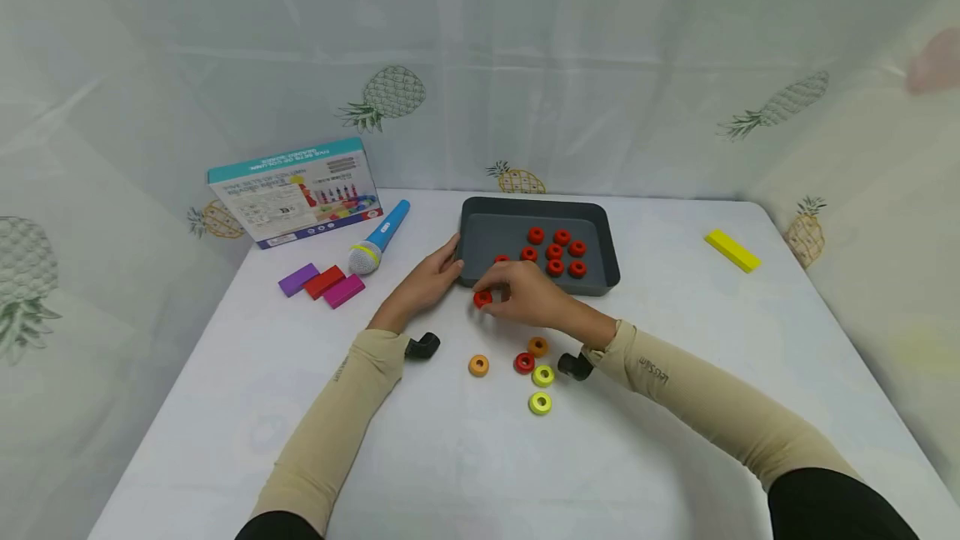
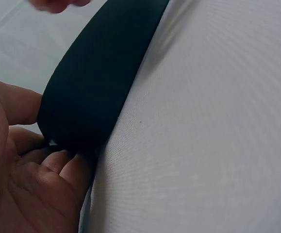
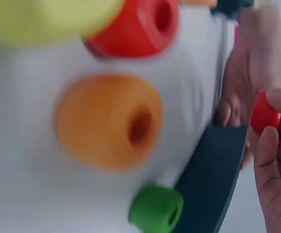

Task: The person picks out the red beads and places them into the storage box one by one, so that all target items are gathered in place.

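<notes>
The dark grey tray lies at the back middle of the table, with several red rings in its middle and right part. My left hand holds the tray's left front corner. In the left wrist view its thumb is against the tray's dark side, fingers curled at the lower edge. My right hand pinches another red ring between thumb and fingers, by the tray's front left rim. Near the tray in the right wrist view sits a green ring, hidden from the head view.
In front of the tray lie orange rings, a red ring and yellow-green rings. To the left are a toy microphone, purple, red and magenta blocks and a printed box. A yellow block lies far right.
</notes>
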